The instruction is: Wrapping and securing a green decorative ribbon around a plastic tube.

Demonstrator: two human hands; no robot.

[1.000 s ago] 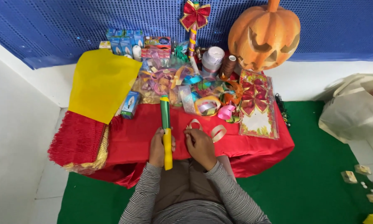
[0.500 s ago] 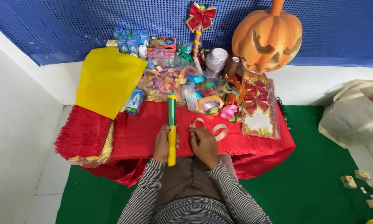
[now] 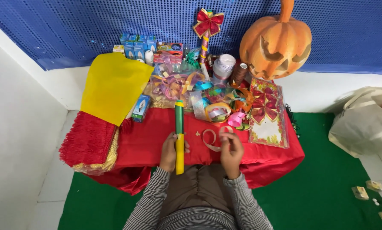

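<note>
Right now the person sits at a low table under a red cloth (image 3: 148,136), and the cloth serves well as the landmark for everything else. At its near edge the left hand (image 3: 169,152) is clenched around a long stick (image 3: 179,136), green at the far half and yellow at the near half, which lies pointing straight away across the cloth. Just to the right of it, also at the near edge, the right hand (image 3: 230,149) pinches the end of a pale pink ribbon (image 3: 211,139) between thumb and fingertips; the ribbon curls in a loose loop on the cloth between the two hands.

Toward the far side of the cloth lies a heap of coloured ribbon rolls (image 3: 218,111), with a packet of red bows (image 3: 265,111) at its right end and a yellow sheet (image 3: 113,87) overhanging its left end above a red fringed fabric (image 3: 89,140). Beyond the far edge stands an orange carved pumpkin (image 3: 277,42), beside a bow-topped wand (image 3: 206,32).

As I judge it, the work in hand is bringing ribbon to stick. Doing it well would mean keeping the stick steady and flat on the cloth, holding the ribbon taut without twisting it, and starting the ribbon square to the stick so its edges lie even
</note>
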